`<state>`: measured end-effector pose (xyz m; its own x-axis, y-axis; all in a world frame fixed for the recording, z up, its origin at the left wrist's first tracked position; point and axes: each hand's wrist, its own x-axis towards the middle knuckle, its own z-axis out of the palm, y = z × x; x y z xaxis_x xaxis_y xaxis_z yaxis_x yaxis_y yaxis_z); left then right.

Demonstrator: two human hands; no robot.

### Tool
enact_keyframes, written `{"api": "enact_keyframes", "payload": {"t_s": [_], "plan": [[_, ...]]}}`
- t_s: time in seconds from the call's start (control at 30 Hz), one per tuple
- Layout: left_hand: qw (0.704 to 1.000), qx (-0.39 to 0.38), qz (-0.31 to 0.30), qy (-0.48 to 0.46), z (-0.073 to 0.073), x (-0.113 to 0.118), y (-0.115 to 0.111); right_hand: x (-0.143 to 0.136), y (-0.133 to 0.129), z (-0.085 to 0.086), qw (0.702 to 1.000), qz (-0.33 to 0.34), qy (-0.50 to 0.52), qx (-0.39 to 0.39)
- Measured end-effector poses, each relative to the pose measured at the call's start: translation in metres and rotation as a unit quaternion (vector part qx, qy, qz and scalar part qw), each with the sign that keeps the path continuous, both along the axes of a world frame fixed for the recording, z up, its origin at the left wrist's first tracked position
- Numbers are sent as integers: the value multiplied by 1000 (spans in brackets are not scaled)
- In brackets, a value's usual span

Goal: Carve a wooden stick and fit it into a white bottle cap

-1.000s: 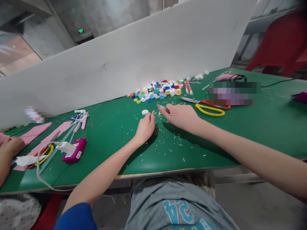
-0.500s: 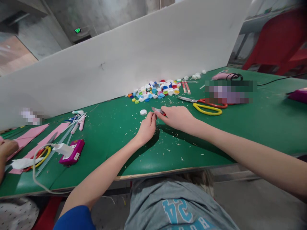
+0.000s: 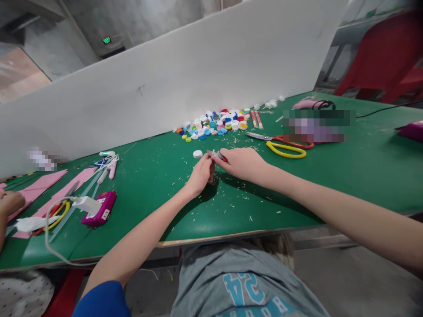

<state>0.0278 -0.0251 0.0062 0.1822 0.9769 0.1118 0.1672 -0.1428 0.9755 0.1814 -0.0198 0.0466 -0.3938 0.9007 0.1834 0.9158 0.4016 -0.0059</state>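
Note:
My right hand (image 3: 243,162) is closed around a utility knife (image 3: 216,154) with a red and grey handle, its blade pointing left. Close against the blade, my left hand (image 3: 200,175) is closed in a pinch; whatever is between its fingers is too small and covered to make out. A white bottle cap (image 3: 197,154) lies on the green table just beyond my left fingertips. Thin pale shavings (image 3: 233,197) are scattered on the table around and below both hands.
Behind my hands is a pile of coloured bottle caps (image 3: 213,124) by the white partition (image 3: 158,83). Scissors (image 3: 280,144) lie at the right. Leftward are a purple power strip (image 3: 100,209), glue guns (image 3: 109,169), pink sheets (image 3: 42,191) and another person's hand (image 3: 11,203).
The knife and its blade have shifted slightly left, over my left fingertips. My left hand has turned a little and moved slightly left.

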Motion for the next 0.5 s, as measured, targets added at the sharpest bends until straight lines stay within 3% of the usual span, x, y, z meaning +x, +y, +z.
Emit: {"api": "enact_keyframes", "payload": {"t_s": [0.1, 0.5], "plan": [[995, -49, -61, -57, 2, -1, -1, 0, 0, 0, 1000, 6, -10, 0], [999, 26, -27, 18, -3, 0, -2, 2, 3, 1, 999, 18, -20, -24]]}}
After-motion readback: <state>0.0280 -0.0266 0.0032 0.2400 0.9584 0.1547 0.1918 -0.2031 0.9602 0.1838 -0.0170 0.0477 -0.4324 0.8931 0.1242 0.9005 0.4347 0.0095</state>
